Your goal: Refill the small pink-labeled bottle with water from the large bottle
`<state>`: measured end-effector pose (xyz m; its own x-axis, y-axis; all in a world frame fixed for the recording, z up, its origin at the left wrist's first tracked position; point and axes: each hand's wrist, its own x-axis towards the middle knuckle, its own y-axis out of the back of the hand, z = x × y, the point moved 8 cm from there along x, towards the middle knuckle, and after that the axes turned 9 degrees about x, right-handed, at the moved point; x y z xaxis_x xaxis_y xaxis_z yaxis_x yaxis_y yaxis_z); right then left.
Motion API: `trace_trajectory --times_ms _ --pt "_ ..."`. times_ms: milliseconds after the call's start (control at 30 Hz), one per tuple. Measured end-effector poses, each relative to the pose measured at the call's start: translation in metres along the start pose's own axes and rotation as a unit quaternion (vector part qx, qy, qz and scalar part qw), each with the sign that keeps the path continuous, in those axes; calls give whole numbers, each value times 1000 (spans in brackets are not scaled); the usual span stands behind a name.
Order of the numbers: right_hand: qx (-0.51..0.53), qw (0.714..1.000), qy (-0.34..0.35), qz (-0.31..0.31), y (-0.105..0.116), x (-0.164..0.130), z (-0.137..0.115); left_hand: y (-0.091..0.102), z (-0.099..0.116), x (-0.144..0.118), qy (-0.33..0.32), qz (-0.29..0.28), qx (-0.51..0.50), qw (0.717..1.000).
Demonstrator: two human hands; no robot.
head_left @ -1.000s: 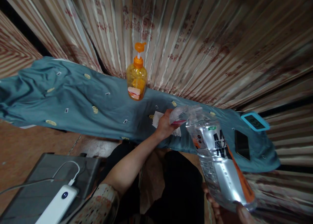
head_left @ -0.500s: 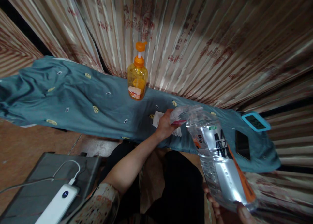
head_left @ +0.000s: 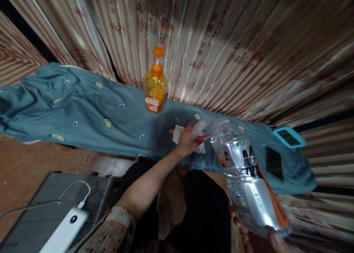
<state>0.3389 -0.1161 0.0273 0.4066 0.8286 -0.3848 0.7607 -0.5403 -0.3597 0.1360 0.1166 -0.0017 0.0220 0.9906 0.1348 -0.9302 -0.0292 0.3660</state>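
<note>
My left hand (head_left: 187,139) is closed around a small clear container (head_left: 204,129) with some pink on its side, held tilted over the cloth. My right hand (head_left: 256,231) grips the base end of a large clear plastic bottle (head_left: 249,175) with a silver, black and orange label. The large bottle slants, its neck end up and to the left, meeting the mouth end of the small container. Whether liquid runs between them I cannot tell. A white tissue (head_left: 179,130) lies beneath my left hand. Beyond it stands an orange pump bottle (head_left: 155,89), upright.
A green patterned cloth (head_left: 91,113) covers the long narrow surface. Toward its right end lie a dark phone (head_left: 274,163) and a blue-framed digital clock (head_left: 289,137). A striped curtain (head_left: 190,43) hangs behind. At lower left, a white power bank (head_left: 66,229) with a cable rests on a grey box (head_left: 41,194).
</note>
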Motion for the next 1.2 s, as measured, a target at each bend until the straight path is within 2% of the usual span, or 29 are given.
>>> trace_trajectory --times_ms 200,533,967,1200 --pt "14 1000 6 8 -5 -2 -2 -1 0 0 9 -8 -4 1000" --pt "-23 1000 3 -3 -7 -1 -4 0 1 0 2 0 -10 1000" --pt "24 999 -7 28 0 -4 2 -1 1 0 5 -4 -8 1000" --pt "18 1000 0 1 1 -1 0 -1 1 0 8 -6 -2 1000"
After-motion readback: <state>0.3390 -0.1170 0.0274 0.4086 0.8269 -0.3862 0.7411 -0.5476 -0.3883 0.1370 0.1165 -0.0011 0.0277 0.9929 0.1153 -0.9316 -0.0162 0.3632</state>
